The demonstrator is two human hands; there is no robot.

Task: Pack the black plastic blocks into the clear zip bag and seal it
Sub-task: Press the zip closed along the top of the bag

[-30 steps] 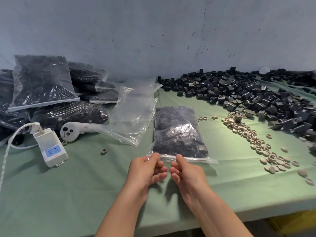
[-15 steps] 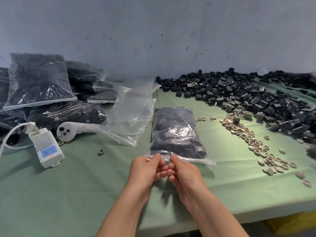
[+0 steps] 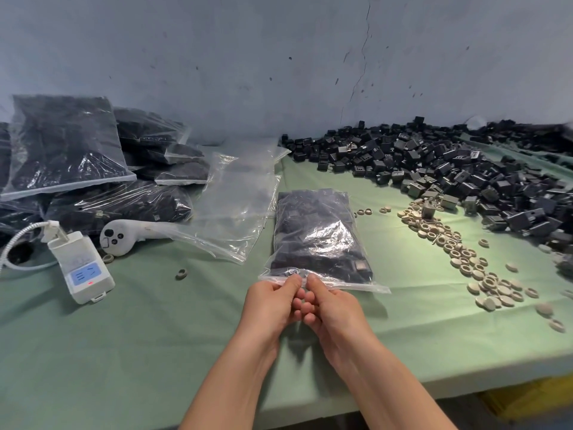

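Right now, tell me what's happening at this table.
A person is packing black plastic blocks into zip bags. Both hands, left hand and right hand, pinch the near edge of a filled clear zip bag lying flat on the green table, thumbs side by side at the middle of the zip strip, apparently pressing it shut. Finished bags are stacked on the left, empty bags lie beside them, and a big pile of loose blocks waits on the right.

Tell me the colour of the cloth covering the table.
Pale green; the table cloth shows plainly in the head view, the only view given.
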